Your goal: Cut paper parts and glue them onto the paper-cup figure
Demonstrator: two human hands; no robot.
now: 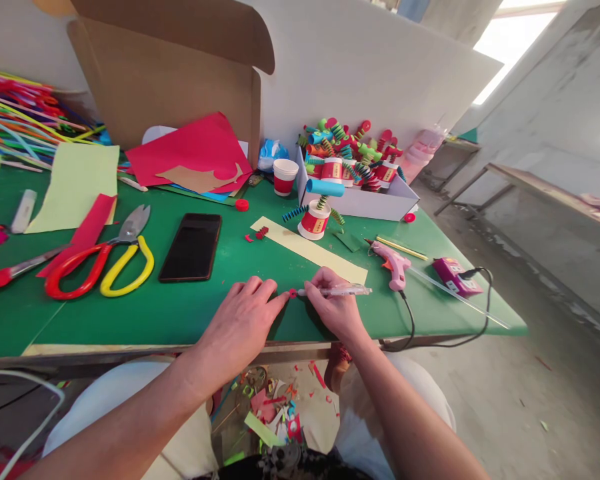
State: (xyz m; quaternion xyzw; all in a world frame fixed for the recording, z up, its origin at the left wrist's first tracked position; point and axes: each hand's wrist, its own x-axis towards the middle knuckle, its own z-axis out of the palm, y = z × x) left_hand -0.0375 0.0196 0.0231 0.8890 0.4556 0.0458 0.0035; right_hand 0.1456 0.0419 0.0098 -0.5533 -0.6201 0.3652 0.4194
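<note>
Red piece (293,293) lies just below the frame's centre, at a fingertip of the left hand (250,313); that hand's fingers sit close together, and I cannot tell whether they grip it. The right hand (333,303) pinches a pen (340,290), its tip beside the piece. Beyond, left of centre, lies a phone (191,247); right of centre, a glue gun (395,263), yellow strip (300,247) and cup figure (315,220); farther, upper right, a box (370,206) of figures.
</note>
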